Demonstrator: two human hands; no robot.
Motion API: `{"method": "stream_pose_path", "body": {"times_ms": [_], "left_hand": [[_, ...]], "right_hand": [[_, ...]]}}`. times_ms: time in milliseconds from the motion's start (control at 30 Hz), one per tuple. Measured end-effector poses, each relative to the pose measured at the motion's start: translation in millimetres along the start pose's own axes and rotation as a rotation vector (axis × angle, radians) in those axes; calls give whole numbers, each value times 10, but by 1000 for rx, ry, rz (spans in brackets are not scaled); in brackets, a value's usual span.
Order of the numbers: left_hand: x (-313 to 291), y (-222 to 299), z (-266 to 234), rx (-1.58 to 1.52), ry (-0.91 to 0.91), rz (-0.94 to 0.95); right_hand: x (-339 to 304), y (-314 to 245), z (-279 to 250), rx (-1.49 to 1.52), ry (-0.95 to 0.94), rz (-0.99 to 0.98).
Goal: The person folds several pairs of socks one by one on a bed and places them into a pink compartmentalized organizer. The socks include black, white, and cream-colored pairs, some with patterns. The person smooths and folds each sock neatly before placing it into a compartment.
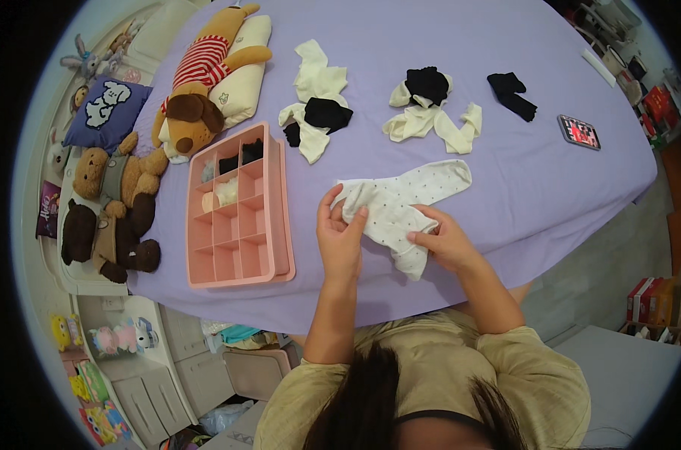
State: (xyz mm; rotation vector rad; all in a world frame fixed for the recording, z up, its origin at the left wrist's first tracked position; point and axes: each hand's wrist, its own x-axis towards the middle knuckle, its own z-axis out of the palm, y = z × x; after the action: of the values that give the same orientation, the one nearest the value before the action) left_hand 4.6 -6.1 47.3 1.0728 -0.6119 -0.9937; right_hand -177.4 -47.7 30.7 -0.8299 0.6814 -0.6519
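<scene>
My left hand pinches the open end of a white dotted sock between thumb and fingers. A little to the right, my right hand is closed on the edge of the same white dotted fabric. One part hangs toward me, and another dotted sock foot stretches away to the right over the bed; whether these are one sock or two overlapping is hard to tell. To the left stands a pink divided box, with grey, black and cream rolled pieces in its far compartments.
Beyond my hands lie a cream and black sock pile, a second such pile and a black sock. A phone rests at the right. Plush dog and bears line the left side of the purple-sheeted bed.
</scene>
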Motion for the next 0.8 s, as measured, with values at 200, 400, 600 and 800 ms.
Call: {"method": "stream_pose_path", "body": {"times_ms": [200, 400, 600, 800], "left_hand": [[-64, 19, 4, -376, -211, -203], [-303, -117, -193, -26, -602, -447], [-289, 102, -207, 395, -445, -267], [-150, 107, -322, 29, -60, -268]], "right_hand": [[-82, 97, -113, 398, -227, 13], [-49, 150, 40, 557, -116, -337], [3, 27, -99, 691, 5, -388], [31, -105, -316, 629, 346, -383]]}}
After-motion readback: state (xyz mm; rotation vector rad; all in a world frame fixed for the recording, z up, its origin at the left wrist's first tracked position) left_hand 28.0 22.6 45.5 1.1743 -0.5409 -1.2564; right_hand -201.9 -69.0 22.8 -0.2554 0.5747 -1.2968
